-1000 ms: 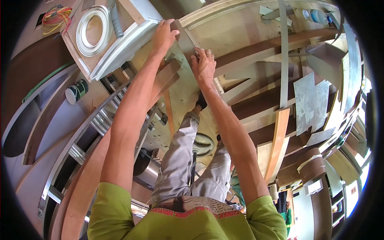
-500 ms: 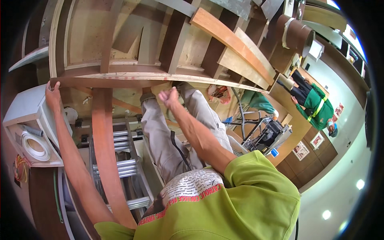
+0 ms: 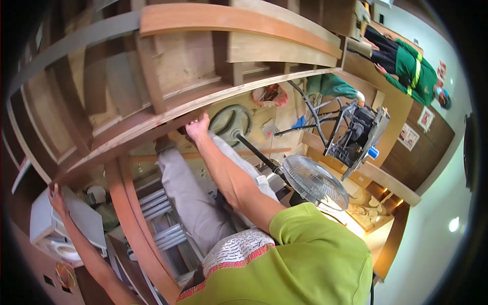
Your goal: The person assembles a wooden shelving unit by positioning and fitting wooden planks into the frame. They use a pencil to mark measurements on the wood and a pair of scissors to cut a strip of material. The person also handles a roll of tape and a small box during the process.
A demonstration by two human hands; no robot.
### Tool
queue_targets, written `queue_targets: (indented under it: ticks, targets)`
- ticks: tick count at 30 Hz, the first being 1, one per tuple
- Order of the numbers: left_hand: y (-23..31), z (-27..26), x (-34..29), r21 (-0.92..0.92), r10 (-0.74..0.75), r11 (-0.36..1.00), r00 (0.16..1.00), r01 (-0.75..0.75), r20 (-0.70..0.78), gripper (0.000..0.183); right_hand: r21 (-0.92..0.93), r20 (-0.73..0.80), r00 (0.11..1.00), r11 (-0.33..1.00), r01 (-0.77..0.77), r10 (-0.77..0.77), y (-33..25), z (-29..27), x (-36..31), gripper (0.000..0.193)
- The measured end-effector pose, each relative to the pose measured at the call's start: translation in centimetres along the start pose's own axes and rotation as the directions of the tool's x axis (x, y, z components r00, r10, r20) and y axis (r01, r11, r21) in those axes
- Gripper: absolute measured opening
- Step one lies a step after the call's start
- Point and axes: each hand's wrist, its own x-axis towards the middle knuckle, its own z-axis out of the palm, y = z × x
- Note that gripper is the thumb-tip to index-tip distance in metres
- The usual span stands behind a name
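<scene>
A long, thin brown strip (image 3: pixel 122 147) lies along the pale plywood edge of a large wooden frame (image 3: pixel 218 95). At the strip's far left end my left hand (image 3: pixel 58 200) has its fingertips closed on the corner. My right hand (image 3: pixel 197 127) is curled against the strip farther along, its fingers partly hidden at the edge. An orange-brown curved board (image 3: pixel 239 19) rests on top of the frame's ribs. Below, a reddish-brown board (image 3: pixel 127 218) leans beside my legs, next to a metal ladder (image 3: pixel 168 236).
A pedestal fan (image 3: pixel 315 180) stands to the right, its round base on the floor. Beyond it is a black machine on a metal stand (image 3: pixel 358 132). A white cabinet (image 3: pixel 71 223) sits at the left. A person in a green top (image 3: pixel 414 66) stands at the far right.
My right hand, a blurred fist apart from the strip before, is now against it. The view has turned, bringing the fan into sight. My left hand stays at the strip's end.
</scene>
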Motion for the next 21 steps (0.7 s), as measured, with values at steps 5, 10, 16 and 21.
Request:
queue_targets:
  ticks: [5,10,16,21]
  targets:
    - [0.1,0.1,1.2,0.049,-0.046,0.998,0.998,0.044,0.037,0.068,0.182,0.182,0.966,0.972,0.149,-0.182,-11.7,-2.3,-3.2,0.06]
    - [-0.9,-1.0,2.8,-0.036,-0.16,0.987,0.987,0.159,-0.006,0.067,0.247,0.377,0.841,0.918,0.311,-0.387,-25.8,-2.9,-5.2,0.023]
    - [-0.8,1.0,1.2,0.114,0.094,0.986,0.974,-0.119,0.205,0.049,-0.017,0.712,0.6,0.844,0.536,-0.366,-40.0,-1.2,-9.8,0.026]
    - [1.0,1.8,-2.5,0.17,-0.031,0.985,0.999,0.035,-0.031,0.063,-0.329,0.715,0.697,0.905,0.268,0.053,-42.2,2.0,-8.8,0.037]
